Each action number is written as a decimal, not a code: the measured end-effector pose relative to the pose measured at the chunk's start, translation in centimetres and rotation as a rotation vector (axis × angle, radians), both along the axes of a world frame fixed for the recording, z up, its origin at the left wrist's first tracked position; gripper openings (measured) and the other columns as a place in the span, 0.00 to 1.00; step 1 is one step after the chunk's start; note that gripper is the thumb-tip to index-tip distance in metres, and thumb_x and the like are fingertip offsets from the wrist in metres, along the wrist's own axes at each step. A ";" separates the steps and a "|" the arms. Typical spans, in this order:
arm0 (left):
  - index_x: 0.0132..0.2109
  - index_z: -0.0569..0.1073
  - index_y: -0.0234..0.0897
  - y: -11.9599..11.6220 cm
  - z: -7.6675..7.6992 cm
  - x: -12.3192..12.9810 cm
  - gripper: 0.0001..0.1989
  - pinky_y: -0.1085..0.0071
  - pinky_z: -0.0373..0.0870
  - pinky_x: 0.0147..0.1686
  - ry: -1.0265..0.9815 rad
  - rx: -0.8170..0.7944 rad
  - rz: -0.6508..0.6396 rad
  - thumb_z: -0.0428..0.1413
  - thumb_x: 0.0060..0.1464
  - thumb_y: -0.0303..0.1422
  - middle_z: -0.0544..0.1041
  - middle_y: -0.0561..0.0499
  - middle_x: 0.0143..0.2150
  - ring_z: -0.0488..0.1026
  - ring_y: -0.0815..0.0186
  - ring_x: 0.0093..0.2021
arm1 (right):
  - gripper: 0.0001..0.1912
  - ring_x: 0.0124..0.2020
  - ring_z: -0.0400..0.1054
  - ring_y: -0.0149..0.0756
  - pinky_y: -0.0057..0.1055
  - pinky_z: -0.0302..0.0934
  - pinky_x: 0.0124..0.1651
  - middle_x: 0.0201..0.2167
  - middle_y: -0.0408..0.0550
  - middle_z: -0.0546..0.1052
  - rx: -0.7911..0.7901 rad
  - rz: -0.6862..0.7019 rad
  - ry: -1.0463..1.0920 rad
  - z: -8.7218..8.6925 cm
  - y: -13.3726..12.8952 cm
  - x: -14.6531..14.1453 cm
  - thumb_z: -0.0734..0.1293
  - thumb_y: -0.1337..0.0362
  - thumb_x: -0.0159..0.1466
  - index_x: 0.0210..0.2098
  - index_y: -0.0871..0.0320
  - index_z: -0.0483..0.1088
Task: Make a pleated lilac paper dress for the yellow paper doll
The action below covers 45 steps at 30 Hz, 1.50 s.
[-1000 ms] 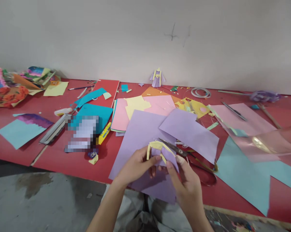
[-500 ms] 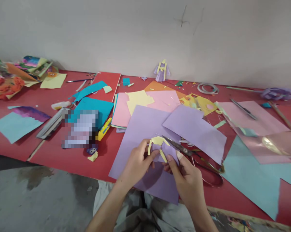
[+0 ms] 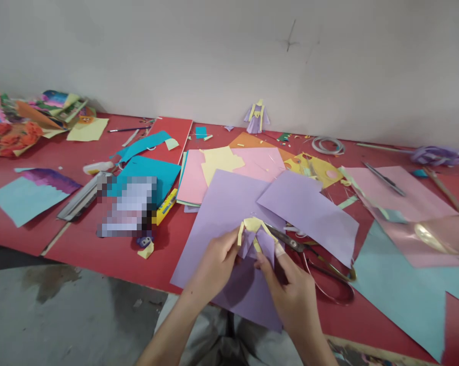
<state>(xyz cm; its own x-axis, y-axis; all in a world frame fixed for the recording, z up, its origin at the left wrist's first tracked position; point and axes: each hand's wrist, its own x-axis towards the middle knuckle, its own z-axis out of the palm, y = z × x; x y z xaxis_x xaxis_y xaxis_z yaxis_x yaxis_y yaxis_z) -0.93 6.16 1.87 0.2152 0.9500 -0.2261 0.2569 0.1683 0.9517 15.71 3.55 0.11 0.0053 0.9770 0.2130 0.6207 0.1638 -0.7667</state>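
Note:
Between my two hands is a small purple paper dress (image 3: 266, 243) with pale yellow strips along its top and edges. My left hand (image 3: 219, 255) pinches its left side near a yellow strip; some of those fingers are hidden behind it. My right hand (image 3: 292, 277) grips the right side, thumb in front at the lower edge. Below the piece lies a large purple sheet (image 3: 218, 213). A pair of scissors (image 3: 296, 245) rests just beyond and to the right of my right hand, its blades partly behind the paper dress.
A finished-looking purple and yellow paper dress (image 3: 257, 118) leans on the wall. Pink sheets (image 3: 193, 175), a second purple sheet (image 3: 313, 208), and light blue paper (image 3: 397, 284) cover the red table (image 3: 145, 277). A yellow cutter (image 3: 166, 207) and a blurred-out rectangular item (image 3: 130, 203) lie left.
The paper dress has turned a little in my hands, and its yellow top spreads wider. My right thumb has shifted left and lower along it. The view has tilted slightly.

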 end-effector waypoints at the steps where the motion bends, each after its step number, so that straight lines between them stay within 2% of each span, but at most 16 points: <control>1: 0.40 0.71 0.37 0.0 0.0 0.0 0.18 0.74 0.57 0.28 0.006 0.008 -0.008 0.43 0.68 0.42 0.65 0.55 0.25 0.61 0.68 0.26 | 0.17 0.26 0.77 0.37 0.26 0.69 0.29 0.26 0.47 0.82 0.007 0.020 -0.014 0.0 0.0 0.0 0.65 0.54 0.68 0.47 0.60 0.75; 7: 0.44 0.73 0.37 0.0 -0.1 0.3 0.18 0.72 0.60 0.34 0.088 0.092 -0.046 0.41 0.70 0.40 0.72 0.52 0.31 0.66 0.66 0.31 | 0.16 0.26 0.78 0.37 0.26 0.71 0.30 0.28 0.48 0.82 -0.011 0.027 -0.050 -0.3 0.0 0.1 0.62 0.56 0.70 0.47 0.58 0.75; 12: 0.47 0.73 0.37 -0.3 0.0 0.6 0.17 0.70 0.64 0.37 0.201 0.118 -0.082 0.52 0.63 0.45 0.77 0.49 0.38 0.71 0.62 0.36 | 0.18 0.40 0.80 0.44 0.32 0.74 0.38 0.42 0.53 0.83 0.066 -0.014 -0.099 -0.5 0.1 0.2 0.61 0.57 0.69 0.52 0.57 0.74; 14: 0.50 0.73 0.37 -0.4 0.0 0.7 0.17 0.69 0.65 0.38 0.217 0.125 -0.082 0.52 0.64 0.44 0.79 0.47 0.41 0.73 0.60 0.38 | 0.18 0.43 0.80 0.44 0.33 0.74 0.40 0.43 0.54 0.83 0.076 -0.005 -0.114 -0.6 0.1 0.2 0.61 0.57 0.69 0.53 0.57 0.74; 17: 0.55 0.72 0.37 -0.3 -0.1 0.8 0.17 0.67 0.67 0.43 0.214 0.155 -0.090 0.45 0.68 0.40 0.79 0.44 0.44 0.75 0.58 0.43 | 0.18 0.40 0.80 0.43 0.32 0.73 0.38 0.42 0.54 0.83 0.071 0.011 -0.117 -0.6 0.0 0.1 0.61 0.57 0.70 0.53 0.58 0.74; 22: 0.63 0.66 0.40 -0.2 -0.5 0.7 0.21 0.63 0.67 0.45 0.219 0.155 -0.101 0.41 0.68 0.34 0.79 0.44 0.46 0.75 0.57 0.44 | 0.15 0.23 0.75 0.35 0.27 0.69 0.30 0.24 0.47 0.80 0.062 0.055 -0.112 -0.4 -0.1 0.1 0.60 0.58 0.71 0.44 0.59 0.76; 24: 0.63 0.67 0.40 -0.2 -0.5 0.7 0.21 0.64 0.67 0.44 0.230 0.145 -0.100 0.41 0.68 0.34 0.79 0.45 0.44 0.75 0.57 0.43 | 0.15 0.23 0.75 0.35 0.28 0.68 0.29 0.25 0.47 0.80 0.071 0.057 -0.125 -0.4 -0.1 0.1 0.60 0.59 0.71 0.45 0.59 0.75; 28: 0.62 0.68 0.39 -0.3 0.1 0.8 0.21 0.64 0.67 0.46 0.185 0.135 -0.103 0.40 0.70 0.40 0.79 0.44 0.47 0.76 0.56 0.47 | 0.16 0.31 0.78 0.40 0.30 0.70 0.34 0.34 0.53 0.83 0.096 0.057 -0.166 -0.5 0.1 -0.1 0.59 0.59 0.72 0.49 0.60 0.74; 30: 0.61 0.68 0.38 -0.4 0.2 0.8 0.22 0.65 0.67 0.47 0.187 0.133 -0.098 0.39 0.70 0.41 0.79 0.44 0.47 0.76 0.55 0.49 | 0.17 0.31 0.79 0.40 0.30 0.70 0.32 0.33 0.53 0.83 0.102 0.069 -0.178 -0.5 0.2 -0.1 0.58 0.60 0.72 0.50 0.60 0.74; 35: 0.54 0.73 0.37 -0.3 -0.4 1.0 0.21 0.66 0.67 0.42 0.266 0.165 -0.039 0.40 0.70 0.40 0.80 0.44 0.41 0.77 0.57 0.43 | 0.16 0.23 0.75 0.37 0.29 0.68 0.29 0.23 0.48 0.78 0.099 0.086 -0.190 -0.3 0.2 -0.2 0.58 0.59 0.72 0.46 0.61 0.74; 40: 0.51 0.76 0.37 -0.5 -0.7 1.1 0.18 0.69 0.67 0.37 0.277 0.202 0.018 0.43 0.70 0.37 0.80 0.47 0.35 0.76 0.62 0.35 | 0.15 0.24 0.74 0.37 0.29 0.69 0.30 0.22 0.46 0.77 0.110 0.077 -0.164 -0.2 0.1 -0.2 0.58 0.61 0.72 0.47 0.60 0.74; 42: 0.55 0.74 0.38 -0.6 -0.5 1.1 0.17 0.70 0.69 0.38 0.234 0.174 0.068 0.46 0.69 0.39 0.81 0.48 0.39 0.77 0.62 0.37 | 0.14 0.26 0.76 0.37 0.29 0.69 0.31 0.26 0.48 0.79 0.113 0.063 -0.147 -0.3 0.1 -0.2 0.59 0.62 0.71 0.48 0.60 0.74; 45: 0.65 0.63 0.43 -0.6 -0.3 1.1 0.23 0.70 0.71 0.44 0.154 0.151 0.163 0.51 0.66 0.41 0.79 0.48 0.52 0.77 0.62 0.47 | 0.13 0.32 0.78 0.39 0.30 0.70 0.34 0.35 0.51 0.82 0.116 0.089 -0.142 -0.5 0.2 -0.1 0.60 0.64 0.71 0.48 0.59 0.74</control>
<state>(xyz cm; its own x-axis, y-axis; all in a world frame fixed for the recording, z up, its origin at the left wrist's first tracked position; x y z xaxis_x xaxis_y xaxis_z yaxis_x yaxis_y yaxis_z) 0.18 5.57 1.60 0.0308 0.9947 -0.0977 0.3821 0.0786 0.9208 15.57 3.75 -0.40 -0.1177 0.9414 0.3162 0.7007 0.3044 -0.6453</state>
